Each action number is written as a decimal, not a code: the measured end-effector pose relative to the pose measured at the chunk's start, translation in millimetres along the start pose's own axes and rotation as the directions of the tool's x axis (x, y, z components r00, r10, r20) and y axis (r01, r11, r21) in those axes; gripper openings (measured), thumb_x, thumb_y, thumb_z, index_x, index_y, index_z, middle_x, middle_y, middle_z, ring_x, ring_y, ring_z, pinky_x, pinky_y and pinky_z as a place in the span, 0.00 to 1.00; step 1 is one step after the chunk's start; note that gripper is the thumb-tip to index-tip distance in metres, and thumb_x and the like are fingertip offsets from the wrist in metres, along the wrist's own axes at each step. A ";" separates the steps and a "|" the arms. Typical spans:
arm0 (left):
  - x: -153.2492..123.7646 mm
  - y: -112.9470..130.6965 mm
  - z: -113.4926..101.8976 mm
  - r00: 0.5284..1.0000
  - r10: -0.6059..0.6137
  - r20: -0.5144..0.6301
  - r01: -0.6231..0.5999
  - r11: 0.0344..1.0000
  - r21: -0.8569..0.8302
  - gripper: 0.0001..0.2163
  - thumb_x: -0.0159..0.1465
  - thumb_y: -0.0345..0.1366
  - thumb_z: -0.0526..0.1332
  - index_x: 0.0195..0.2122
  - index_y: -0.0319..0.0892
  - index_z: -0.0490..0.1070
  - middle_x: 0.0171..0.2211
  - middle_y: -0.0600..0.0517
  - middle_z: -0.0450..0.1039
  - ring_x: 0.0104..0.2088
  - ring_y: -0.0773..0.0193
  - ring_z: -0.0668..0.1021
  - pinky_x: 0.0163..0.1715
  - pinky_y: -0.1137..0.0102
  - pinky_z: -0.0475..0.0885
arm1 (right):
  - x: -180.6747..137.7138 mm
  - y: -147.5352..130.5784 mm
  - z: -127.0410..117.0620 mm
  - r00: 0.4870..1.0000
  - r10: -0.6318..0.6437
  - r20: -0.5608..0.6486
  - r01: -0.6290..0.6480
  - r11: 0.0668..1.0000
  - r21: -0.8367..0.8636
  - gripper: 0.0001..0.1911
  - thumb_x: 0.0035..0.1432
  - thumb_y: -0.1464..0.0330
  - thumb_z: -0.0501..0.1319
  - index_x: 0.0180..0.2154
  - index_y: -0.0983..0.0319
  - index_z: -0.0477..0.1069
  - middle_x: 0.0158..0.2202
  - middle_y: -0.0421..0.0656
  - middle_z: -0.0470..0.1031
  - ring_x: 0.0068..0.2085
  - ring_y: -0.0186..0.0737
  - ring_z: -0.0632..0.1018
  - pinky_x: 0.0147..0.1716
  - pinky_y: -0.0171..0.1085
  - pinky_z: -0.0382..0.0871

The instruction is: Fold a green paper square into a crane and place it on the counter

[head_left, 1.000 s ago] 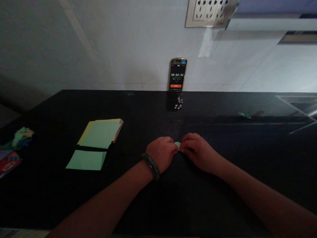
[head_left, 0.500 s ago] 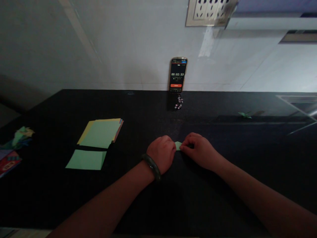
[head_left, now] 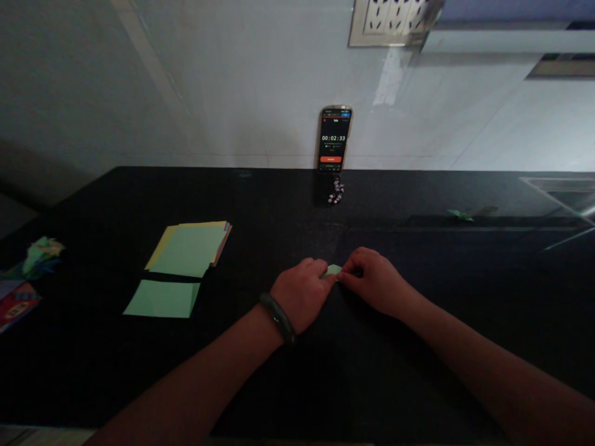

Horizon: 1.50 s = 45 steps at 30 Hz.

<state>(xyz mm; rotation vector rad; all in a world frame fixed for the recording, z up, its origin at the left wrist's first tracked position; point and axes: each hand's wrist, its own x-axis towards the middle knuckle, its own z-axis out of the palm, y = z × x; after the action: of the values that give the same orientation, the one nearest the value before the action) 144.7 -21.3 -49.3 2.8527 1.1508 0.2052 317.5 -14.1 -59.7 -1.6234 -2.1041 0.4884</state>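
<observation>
A small folded green paper lies on the black table between my two hands. My left hand, with a dark bangle on the wrist, has its fingers curled and pressed on the paper's left side. From the right, my right hand pinches the paper with closed fingertips. Most of the paper is hidden under my fingers.
A stack of coloured paper sheets and a folded green sheet lie to the left. A phone showing a timer leans on the wall, beads before it. Folded paper shapes sit far left, a small green one far right.
My left hand has turned and slid a little, its fingers now reaching over the paper. The right hand shifted slightly left. The timer advanced by a second.
</observation>
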 end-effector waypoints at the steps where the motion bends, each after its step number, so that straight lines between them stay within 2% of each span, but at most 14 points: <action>1: -0.3 1.7 -0.6 1.000 0.011 0.010 -0.011 0.999 0.033 0.14 0.65 0.33 0.45 0.41 0.41 0.70 0.36 0.49 0.68 0.38 0.60 0.70 0.32 0.69 0.68 | 0.0 -0.6 -0.3 1.000 0.008 0.007 -0.008 1.000 0.002 0.05 0.47 0.72 0.62 0.21 0.62 0.70 0.26 0.43 0.70 0.30 0.38 0.72 0.29 0.37 0.66; 6: -1.9 12.5 -2.4 0.998 0.011 0.061 -0.018 0.994 0.109 0.14 0.65 0.30 0.44 0.41 0.36 0.69 0.37 0.46 0.67 0.37 0.59 0.69 0.29 0.69 0.68 | -0.4 -2.6 -1.1 0.999 0.028 0.032 -0.028 1.000 -0.007 0.06 0.49 0.71 0.61 0.21 0.63 0.70 0.27 0.44 0.70 0.31 0.39 0.71 0.33 0.39 0.66; 10: -4.0 16.2 -3.4 0.999 0.024 0.046 -0.030 0.989 0.146 0.13 0.63 0.26 0.46 0.40 0.33 0.69 0.35 0.45 0.67 0.37 0.58 0.69 0.34 0.65 0.68 | -0.4 -1.7 -0.3 0.999 0.029 0.040 -0.028 1.000 -0.013 0.05 0.49 0.71 0.61 0.22 0.62 0.70 0.27 0.43 0.70 0.32 0.39 0.71 0.33 0.39 0.66; 15: -4.4 13.0 -3.4 0.998 0.036 0.059 -0.042 0.992 0.118 0.13 0.62 0.26 0.46 0.41 0.34 0.68 0.36 0.45 0.67 0.38 0.57 0.69 0.38 0.63 0.68 | -1.4 0.0 -1.9 0.994 0.105 0.029 -0.104 0.994 -0.046 0.04 0.47 0.70 0.62 0.23 0.62 0.69 0.27 0.43 0.69 0.30 0.39 0.70 0.30 0.38 0.64; 24: -4.9 12.0 -2.5 0.999 0.030 0.028 -0.033 0.992 0.121 0.16 0.65 0.28 0.41 0.42 0.35 0.68 0.37 0.45 0.67 0.38 0.59 0.69 0.37 0.64 0.68 | -2.0 3.9 -10.3 0.969 0.219 0.112 -0.216 0.976 -0.042 0.06 0.47 0.71 0.61 0.21 0.63 0.66 0.24 0.41 0.69 0.26 0.36 0.69 0.26 0.35 0.61; 26: -5.4 11.8 -2.6 0.999 0.026 0.023 -0.028 0.993 0.113 0.16 0.65 0.28 0.42 0.42 0.36 0.68 0.37 0.46 0.67 0.38 0.58 0.69 0.38 0.64 0.67 | -2.5 6.5 -10.2 0.982 0.171 0.084 -0.170 0.985 -0.027 0.05 0.48 0.71 0.60 0.22 0.63 0.68 0.25 0.42 0.69 0.28 0.37 0.70 0.27 0.36 0.62; 29: -6.6 11.8 -3.0 1.000 0.010 -0.011 -0.008 0.993 0.115 0.13 0.64 0.29 0.46 0.42 0.37 0.69 0.38 0.46 0.67 0.41 0.56 0.68 0.43 0.59 0.65 | -3.8 9.7 -12.6 0.996 -0.087 0.026 0.087 0.996 0.001 0.05 0.53 0.71 0.58 0.32 0.63 0.72 0.32 0.45 0.71 0.35 0.39 0.71 0.35 0.38 0.64; 31: -7.3 12.4 -3.9 0.999 -0.005 -0.040 0.011 0.991 0.132 0.13 0.63 0.30 0.48 0.42 0.38 0.70 0.38 0.46 0.67 0.42 0.54 0.67 0.45 0.56 0.63 | -5.5 9.5 -16.7 0.956 -0.284 0.072 0.288 0.956 -0.049 0.09 0.56 0.70 0.56 0.37 0.61 0.73 0.37 0.46 0.71 0.39 0.40 0.70 0.39 0.39 0.63; 32: -7.6 12.8 -4.5 0.999 -0.014 -0.048 0.020 0.990 0.139 0.13 0.63 0.31 0.48 0.41 0.38 0.70 0.37 0.46 0.67 0.42 0.53 0.67 0.45 0.56 0.62 | -6.6 8.6 -19.2 0.923 -0.356 0.143 0.371 0.924 -0.093 0.09 0.57 0.68 0.56 0.36 0.61 0.74 0.37 0.46 0.70 0.38 0.40 0.69 0.40 0.40 0.62; 35: -8.0 13.3 -6.0 0.998 -0.046 -0.036 0.051 0.989 0.139 0.13 0.63 0.31 0.47 0.41 0.39 0.70 0.34 0.46 0.67 0.38 0.54 0.68 0.40 0.56 0.64 | -12.0 3.0 -26.1 0.903 -0.360 0.236 0.407 0.892 -0.198 0.10 0.57 0.67 0.56 0.33 0.61 0.75 0.32 0.46 0.69 0.35 0.40 0.68 0.35 0.40 0.62; 37: -7.5 12.5 -6.1 0.997 -0.070 -0.040 0.075 0.989 0.129 0.14 0.63 0.31 0.47 0.43 0.40 0.70 0.35 0.46 0.68 0.40 0.54 0.69 0.44 0.54 0.63 | -16.7 -2.0 -28.9 0.905 -0.339 0.256 0.390 0.903 -0.182 0.10 0.57 0.66 0.56 0.33 0.62 0.75 0.31 0.46 0.69 0.34 0.40 0.69 0.35 0.40 0.62; 39: -6.3 11.1 -5.3 0.995 -0.085 -0.046 0.089 0.990 0.110 0.14 0.62 0.30 0.47 0.44 0.40 0.69 0.36 0.47 0.69 0.42 0.54 0.69 0.49 0.51 0.58 | -20.8 -6.6 -30.5 0.893 -0.347 0.286 0.383 0.921 -0.078 0.10 0.57 0.66 0.56 0.33 0.62 0.75 0.31 0.45 0.70 0.34 0.39 0.70 0.36 0.40 0.63; 42: -4.0 8.5 -3.4 0.995 -0.097 -0.038 0.100 0.993 0.066 0.14 0.62 0.30 0.48 0.44 0.39 0.68 0.40 0.46 0.69 0.46 0.55 0.68 0.53 0.49 0.53 | -22.1 -9.6 -32.1 0.845 -0.410 0.343 0.376 0.912 0.164 0.10 0.58 0.70 0.55 0.36 0.60 0.74 0.33 0.43 0.72 0.35 0.35 0.72 0.38 0.36 0.65; 45: -2.5 5.9 -2.0 0.996 -0.087 -0.028 0.088 0.996 0.013 0.15 0.61 0.30 0.48 0.47 0.40 0.67 0.44 0.45 0.68 0.51 0.55 0.66 0.54 0.47 0.51 | -16.0 -4.0 -33.2 0.846 -0.451 0.286 0.382 0.885 0.265 0.13 0.58 0.75 0.52 0.39 0.61 0.73 0.35 0.43 0.73 0.37 0.34 0.73 0.38 0.34 0.66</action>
<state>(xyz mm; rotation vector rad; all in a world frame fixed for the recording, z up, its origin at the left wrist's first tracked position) 146.7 -27.3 -47.0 2.8122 1.2842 0.2340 335.6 -30.2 -31.7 -0.9712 -2.4781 0.8431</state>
